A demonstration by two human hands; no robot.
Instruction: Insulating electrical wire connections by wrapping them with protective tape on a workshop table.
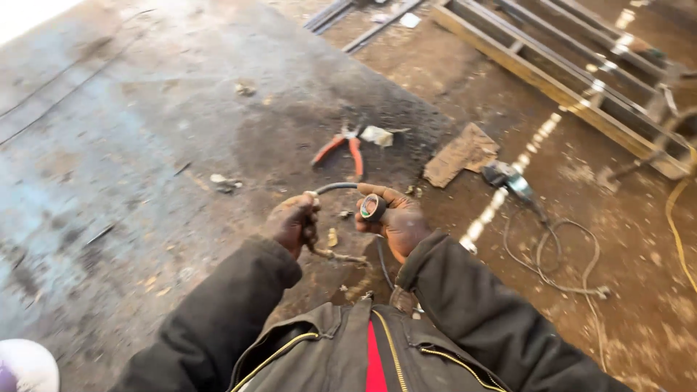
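My left hand (294, 221) is closed around a dark cable (335, 187) that arcs over to my right hand; a bare, frayed stretch of the cable (340, 255) hangs below my left fist. My right hand (398, 220) pinches a small roll of dark tape (372, 207) against the cable's other end. Both hands hover above a stained metal sheet (145, 145). Orange-handled pliers (343, 151) lie on the sheet just beyond my hands.
An angle grinder (510, 178) with a coiled cord (559, 254) lies on the dirt floor to the right, next to a cardboard scrap (460, 155). A metal frame (581, 80) lies at the far right. A yellow cable (677, 218) runs along the right edge.
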